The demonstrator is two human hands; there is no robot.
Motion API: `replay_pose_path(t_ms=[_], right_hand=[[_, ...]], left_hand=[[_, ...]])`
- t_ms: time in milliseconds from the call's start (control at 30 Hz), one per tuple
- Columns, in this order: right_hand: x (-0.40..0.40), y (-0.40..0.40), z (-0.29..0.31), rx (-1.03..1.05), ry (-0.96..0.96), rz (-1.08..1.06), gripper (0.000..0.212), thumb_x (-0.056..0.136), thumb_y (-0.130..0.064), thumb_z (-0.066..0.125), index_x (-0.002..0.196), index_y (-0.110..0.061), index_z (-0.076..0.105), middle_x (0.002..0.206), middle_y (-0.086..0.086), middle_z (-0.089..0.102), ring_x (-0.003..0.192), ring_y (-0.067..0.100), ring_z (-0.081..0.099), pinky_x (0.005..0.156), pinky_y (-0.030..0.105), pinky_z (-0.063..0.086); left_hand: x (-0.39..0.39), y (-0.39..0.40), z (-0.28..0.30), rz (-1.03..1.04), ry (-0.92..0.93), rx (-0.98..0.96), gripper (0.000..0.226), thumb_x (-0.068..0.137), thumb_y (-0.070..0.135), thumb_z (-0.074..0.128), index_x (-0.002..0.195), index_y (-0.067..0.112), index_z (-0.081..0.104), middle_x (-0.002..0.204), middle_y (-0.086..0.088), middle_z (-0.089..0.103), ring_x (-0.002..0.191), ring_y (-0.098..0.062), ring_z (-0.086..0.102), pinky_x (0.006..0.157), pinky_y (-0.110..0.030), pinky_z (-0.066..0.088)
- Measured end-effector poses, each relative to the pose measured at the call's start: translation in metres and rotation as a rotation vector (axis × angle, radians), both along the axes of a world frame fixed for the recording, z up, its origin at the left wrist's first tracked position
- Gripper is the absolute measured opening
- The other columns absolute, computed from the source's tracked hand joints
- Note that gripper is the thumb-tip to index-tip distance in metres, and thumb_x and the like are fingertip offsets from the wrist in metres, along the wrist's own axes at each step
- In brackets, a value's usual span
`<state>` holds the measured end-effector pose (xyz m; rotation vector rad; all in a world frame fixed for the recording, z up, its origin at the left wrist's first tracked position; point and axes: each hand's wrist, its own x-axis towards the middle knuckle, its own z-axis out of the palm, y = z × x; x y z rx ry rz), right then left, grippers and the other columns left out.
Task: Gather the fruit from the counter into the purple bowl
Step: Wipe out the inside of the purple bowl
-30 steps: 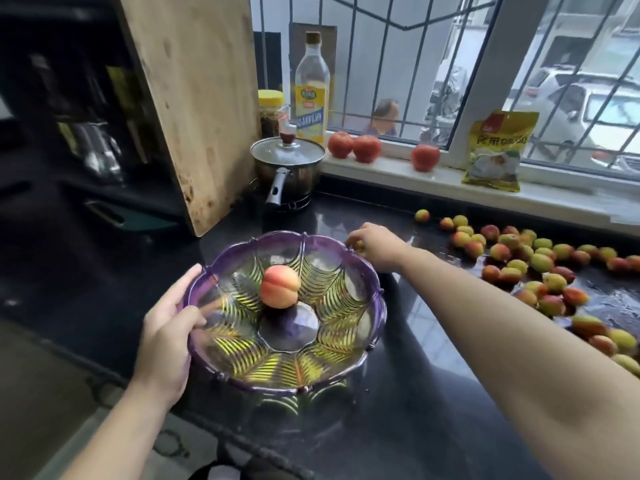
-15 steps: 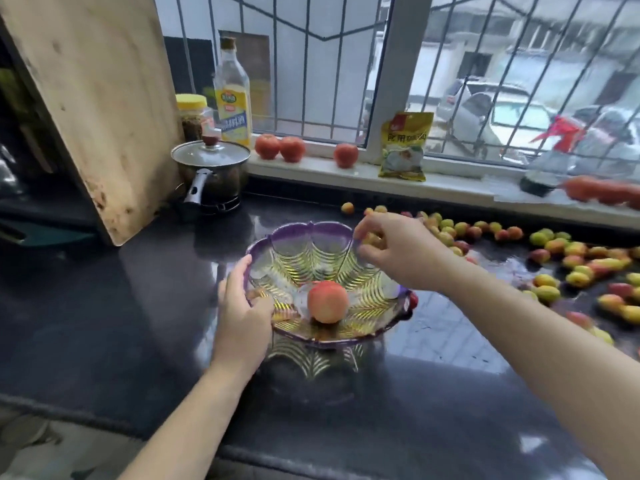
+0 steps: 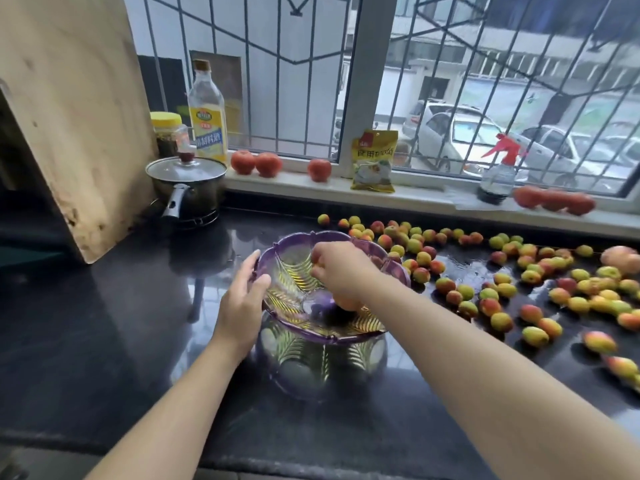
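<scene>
A kitchen counter [image 3: 121,341] made of shiny black stone runs under a barred window, and cars are parked outside. The purple bowl [image 3: 294,271] sits in the middle of the counter, a little nearer the front edge than the back. It is see-through with wavy ribs, and its shape shines back from the wet-looking stone.

The left hand [image 3: 242,306] holds the bowl's left rim, with the thumb over the edge and the fingers curled around the outside. The right hand [image 3: 341,268] is over the inside of the bowl, with its fingers bunched and pointing down. Something small and reddish peeks out at the fingertips, but I cannot tell if the hand is holding it. One orange fruit in the bowl [image 3: 348,303] lies near the bottom, partly hidden under that hand.

Lots of small fruit [image 3: 502,296], green, yellow and red, lie spread over the right half of the counter, from just beside the bowl out to the right edge. A bigger peach [image 3: 621,258] rests near the far right edge.

At the back left corner a pot [image 3: 188,188] with a glass lid stands beside a big wooden board [image 3: 76,116] that leans up. On the window sill are an oil bottle [image 3: 207,116], a jar [image 3: 168,133], red tomatoes [image 3: 256,163], a yellow packet [image 3: 374,161] and a spray bottle [image 3: 497,174].
</scene>
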<state>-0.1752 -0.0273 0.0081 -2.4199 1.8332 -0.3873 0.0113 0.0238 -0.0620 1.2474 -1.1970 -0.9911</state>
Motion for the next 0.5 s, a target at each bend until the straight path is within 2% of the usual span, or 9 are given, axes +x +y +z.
replay_pose_path(t_ms=[133, 200, 267, 300, 400, 433, 500], right_hand=[[0.025, -0.016, -0.018, 0.028, 0.241, 0.036, 0.028, 0.09, -0.018, 0.064, 0.118, -0.015, 0.06, 0.113, 0.01, 0.068, 0.097, 0.031, 0.065, 0.077, 0.037, 0.053], [0.028, -0.014, -0.02, 0.035, 0.28, 0.08, 0.03, 0.091, -0.024, 0.066, 0.119, -0.017, 0.06, 0.117, 0.01, 0.067, 0.1, 0.031, 0.064, 0.08, 0.038, 0.053], [0.015, -0.009, -0.005, -0.037, 0.186, 0.112, 0.036, 0.093, -0.033, 0.066, 0.125, -0.018, 0.06, 0.119, 0.005, 0.066, 0.105, 0.026, 0.063, 0.089, 0.041, 0.054], [0.004, -0.005, 0.006, -0.093, 0.076, 0.092, 0.035, 0.095, -0.036, 0.063, 0.126, -0.019, 0.061, 0.117, 0.002, 0.066, 0.103, 0.022, 0.062, 0.089, 0.04, 0.054], [-0.053, 0.008, 0.032, -0.207, -0.35, -0.128, 0.02, 0.098, -0.028, 0.058, 0.112, -0.019, 0.069, 0.099, -0.004, 0.069, 0.091, 0.015, 0.063, 0.08, 0.032, 0.051], [-0.075, 0.012, 0.031, -0.222, -0.421, -0.237, 0.016, 0.098, -0.024, 0.057, 0.107, -0.019, 0.071, 0.096, -0.004, 0.069, 0.088, 0.016, 0.063, 0.077, 0.031, 0.05], [-0.113, 0.021, 0.015, -0.166, -0.35, -0.414, 0.016, 0.097, -0.019, 0.056, 0.1, -0.02, 0.071, 0.096, 0.0, 0.07, 0.088, 0.021, 0.064, 0.076, 0.035, 0.052]], left_hand=[[-0.001, -0.003, -0.001, -0.012, -0.055, -0.022, 0.072, 0.084, 0.048, 0.05, 0.155, 0.035, 0.045, 0.154, 0.007, 0.052, 0.142, -0.01, 0.047, 0.122, -0.046, 0.036], [-0.001, -0.004, -0.004, -0.015, -0.055, -0.031, 0.069, 0.086, 0.042, 0.049, 0.154, 0.034, 0.046, 0.153, 0.006, 0.054, 0.141, -0.011, 0.048, 0.122, -0.046, 0.037], [0.0, -0.005, -0.006, -0.039, -0.046, -0.046, 0.07, 0.083, 0.044, 0.051, 0.152, 0.038, 0.048, 0.152, 0.009, 0.055, 0.141, -0.009, 0.05, 0.121, -0.047, 0.039], [0.002, -0.006, -0.009, -0.053, -0.037, -0.052, 0.07, 0.08, 0.046, 0.052, 0.149, 0.041, 0.05, 0.151, 0.011, 0.056, 0.141, -0.007, 0.05, 0.121, -0.047, 0.039], [0.005, -0.011, -0.014, -0.062, -0.019, -0.106, 0.064, 0.075, 0.037, 0.053, 0.139, 0.042, 0.059, 0.147, 0.012, 0.057, 0.141, -0.01, 0.05, 0.119, -0.052, 0.04], [0.004, -0.011, -0.014, -0.038, -0.039, -0.139, 0.06, 0.076, 0.032, 0.053, 0.135, 0.038, 0.062, 0.147, 0.011, 0.056, 0.141, -0.01, 0.049, 0.12, -0.05, 0.038], [0.002, -0.007, -0.014, 0.031, -0.067, -0.205, 0.053, 0.076, 0.022, 0.049, 0.126, 0.031, 0.066, 0.146, 0.011, 0.05, 0.138, -0.001, 0.045, 0.12, -0.033, 0.036]])
